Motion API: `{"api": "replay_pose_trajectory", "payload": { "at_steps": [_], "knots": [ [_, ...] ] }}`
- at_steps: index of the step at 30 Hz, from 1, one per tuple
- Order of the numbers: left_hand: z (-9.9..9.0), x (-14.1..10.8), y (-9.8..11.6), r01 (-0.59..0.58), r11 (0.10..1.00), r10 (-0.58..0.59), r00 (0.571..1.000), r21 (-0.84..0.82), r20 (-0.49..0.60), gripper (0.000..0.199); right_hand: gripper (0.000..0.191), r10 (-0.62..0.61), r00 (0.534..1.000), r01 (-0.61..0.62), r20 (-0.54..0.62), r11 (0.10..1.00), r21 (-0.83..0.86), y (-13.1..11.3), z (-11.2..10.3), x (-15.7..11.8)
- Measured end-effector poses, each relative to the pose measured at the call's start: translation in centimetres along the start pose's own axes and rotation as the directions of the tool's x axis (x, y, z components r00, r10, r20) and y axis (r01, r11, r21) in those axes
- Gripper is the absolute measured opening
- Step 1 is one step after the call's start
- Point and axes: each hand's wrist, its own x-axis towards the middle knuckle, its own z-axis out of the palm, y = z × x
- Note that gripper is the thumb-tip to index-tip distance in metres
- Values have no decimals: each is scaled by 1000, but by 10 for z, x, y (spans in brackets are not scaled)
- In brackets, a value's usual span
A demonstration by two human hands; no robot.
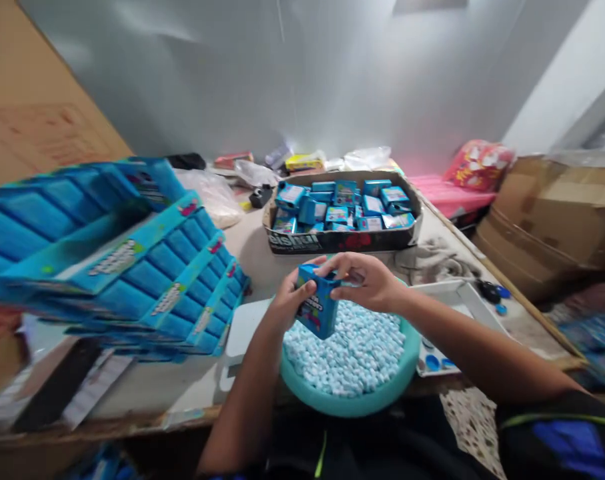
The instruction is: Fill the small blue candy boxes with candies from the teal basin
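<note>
Over a turquoise basin (349, 403) full of small pale blue pieces, my left hand (289, 297) is wrapped round a small blue box (318, 313) with printed lettering. The box stands upright, slightly tilted. My right hand (365, 283) is at the box's top right edge, its fingers and thumb pinching the upper part. Behind my hands lies a dark cardboard tray (342, 243) with many similar blue boxes in it.
Stacked blue display cartons (182, 267) rise at the left beside a large cardboard box (37, 100). A white scale (247, 327) touches the basin's left side. On the right are a white tray (482, 317), a cloth (439, 260) and brown cartons (547, 220).
</note>
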Motion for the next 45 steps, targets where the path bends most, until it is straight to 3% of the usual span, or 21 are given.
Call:
{"api": "replay_pose_trajectory", "payload": {
  "at_steps": [2, 3, 4, 6, 8, 10, 13, 16, 19, 23, 27, 30, 33, 37, 40, 45],
  "knots": [
    [-6, 5, -13, 19, 998, -5, 973, 58, -233, 64, 14, 128, 988, -147, -84, 948, -282, 15, -5, -6],
    [-9, 6, -19, 13, 992, 35, 929, 125, -370, 59, 17, 242, 966, -257, -95, 848, -463, 24, -7, -9],
    [-12, 8, -24, 11, 982, 82, 874, 187, -479, 56, 22, 377, 922, -349, -90, 708, -614, 32, -8, -12],
    [-15, 12, -31, 7, 966, 149, 799, 258, -582, 55, 33, 629, 776, -426, -55, 458, -780, 45, -3, -19],
    [-14, 14, -34, -6, 958, 174, 808, 287, -563, 53, 57, 757, 653, -426, -8, 358, -831, 53, 12, -24],
    [-11, 15, -34, -13, 948, 171, 863, 317, -475, 52, 79, 783, 618, -361, 66, 358, -861, 55, 32, -25],
    [-8, 15, -31, 0, 952, 126, 911, 305, -393, 51, 93, 737, 631, -199, 241, 454, -869, 54, 52, -23],
    [-9, 13, -31, -1, 963, 109, 916, 270, -386, 51, 96, 668, 648, -71, 366, 531, -844, 51, 50, -22],
    [-11, 11, -33, 11, 959, 97, 926, 284, -365, 51, 96, 663, 612, -7, 431, 550, -835, 40, 37, -30],
    [-11, 9, -34, 13, 946, 120, 913, 323, -389, 50, 95, 696, 559, -68, 450, 580, -812, 24, 27, -42],
    [-12, 6, -31, -29, 919, 241, 831, 393, -501, 52, 90, 715, 554, -186, 427, 606, -773, 22, 31, -42],
    [-15, 7, -33, -74, 940, 258, 791, 332, -555, 68, 92, 729, 537, -263, 424, 623, -737, 26, 34, -37],
    [-18, 10, -35, -145, 970, 230, 800, 194, -554, 77, 92, 744, 513, -316, 428, 627, -712, 29, 33, -32],
    [-16, 9, -28, -155, 988, 142, 841, 20, -522, 56, 80, 759, 500, -394, 417, 628, -671, 32, 32, -28],
    [-14, 7, -23, -106, 994, 75, 878, -39, -473, 47, 69, 761, 533, -445, 370, 624, -642, 34, 33, -28],
    [-18, 7, -27, -104, 994, 91, 912, -10, -401, 53, 53, 756, 583, -525, 297, 630, -572, 32, 31, -27]
  ]
}}
